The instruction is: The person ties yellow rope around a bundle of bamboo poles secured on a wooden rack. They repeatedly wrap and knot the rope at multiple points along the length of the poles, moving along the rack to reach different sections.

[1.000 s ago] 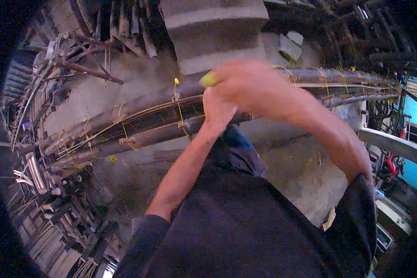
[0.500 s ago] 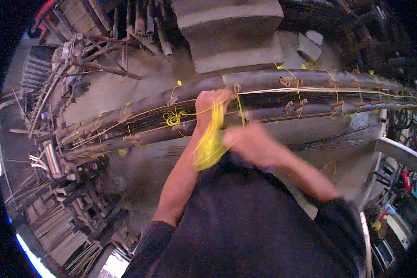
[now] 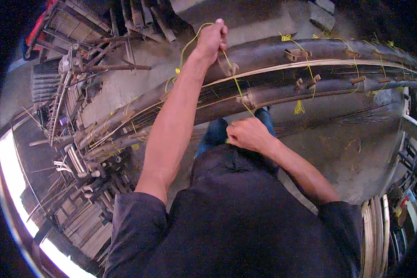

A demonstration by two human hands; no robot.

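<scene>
I see the left hand [image 3: 211,39] raised, fingers clamped on yellow string [image 3: 231,74] running down across the bamboo poles [image 3: 273,95] to the right hand [image 3: 248,134] (fingers closed on it too): several ties done, this one unfinished.

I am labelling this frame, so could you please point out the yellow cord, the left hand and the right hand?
yellow cord [image 3: 236,83]: head view, the taut stretch between the two hands.
left hand [image 3: 211,39]: head view, back of the raised fist.
right hand [image 3: 248,134]: head view, back of the hand near the body.
</scene>
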